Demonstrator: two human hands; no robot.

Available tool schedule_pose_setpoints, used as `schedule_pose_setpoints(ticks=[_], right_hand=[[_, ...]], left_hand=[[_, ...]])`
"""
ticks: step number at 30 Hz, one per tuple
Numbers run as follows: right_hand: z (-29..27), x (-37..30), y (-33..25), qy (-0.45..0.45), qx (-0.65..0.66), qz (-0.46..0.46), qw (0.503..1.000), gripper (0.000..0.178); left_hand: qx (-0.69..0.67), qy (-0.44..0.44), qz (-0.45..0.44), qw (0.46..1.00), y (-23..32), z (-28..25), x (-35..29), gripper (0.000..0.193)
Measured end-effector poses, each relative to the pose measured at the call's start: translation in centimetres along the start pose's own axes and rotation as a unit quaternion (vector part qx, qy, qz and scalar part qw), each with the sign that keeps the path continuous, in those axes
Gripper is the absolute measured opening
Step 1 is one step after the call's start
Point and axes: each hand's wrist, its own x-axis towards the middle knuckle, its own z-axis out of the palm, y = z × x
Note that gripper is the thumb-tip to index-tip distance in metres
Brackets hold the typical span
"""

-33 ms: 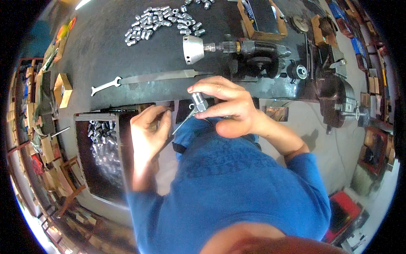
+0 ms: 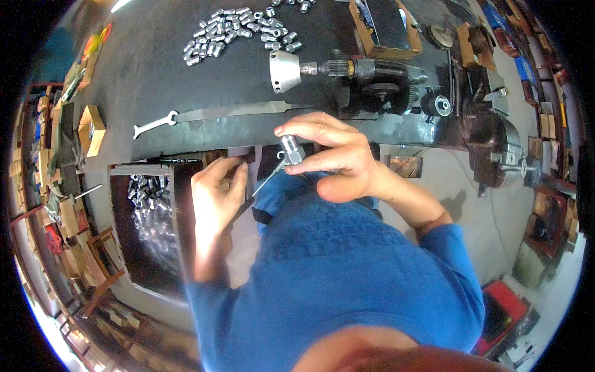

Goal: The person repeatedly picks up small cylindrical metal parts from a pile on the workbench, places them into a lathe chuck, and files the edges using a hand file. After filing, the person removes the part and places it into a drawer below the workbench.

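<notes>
My right hand (image 2: 338, 155) is closed on a shiny threaded hex fitting (image 2: 291, 150), held upright between its fingers in front of the bench edge. A thin pointed metal pin (image 2: 268, 181) with a small loop at its upper end slants down and left beside the fitting; how it is held is partly hidden. To the left, apart from the fitting, my left hand (image 2: 215, 189) has thumb and forefinger drawn together. Whatever may be between those fingertips does not show.
On the dark bench (image 2: 149, 80) lie a pile of metal fittings (image 2: 232, 31), an open-end wrench (image 2: 155, 124), a flat file (image 2: 235, 110) and a geared spindle tool (image 2: 378, 71). A bin (image 2: 180, 217) of fittings stands lower left. A vise (image 2: 499, 146) is at right.
My left hand has shifted very slightly to the left, away from the fitting. My right hand and the fitting stay in place.
</notes>
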Motion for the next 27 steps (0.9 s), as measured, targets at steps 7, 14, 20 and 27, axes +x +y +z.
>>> schedule_pose_setpoints(ticks=[7,14,20,27], right_hand=[[1.2,0.9,-0.1,0.005,0.035,-0.014,0.999,0.046],[1.7,1.0,-0.3,-0.02,0.011,0.002,1.0,0.045],[2.7,1.2,-0.1,-0.025,-0.027,-0.017,0.999,0.033],[4.2,0.8,-0.7,0.002,-0.118,0.029,0.993,0.038]], left_hand=[[0.084,0.057,0.009,0.995,-5.6,0.5,-2.7,0.012],[0.025,0.006,-0.065,0.998,-5.3,0.2,-3.0,0.025],[-0.487,-0.01,-0.091,0.868,-1.7,2.0,-1.8,0.027],[-0.641,-0.031,-0.078,0.763,0.0,4.3,-0.3,0.029]])
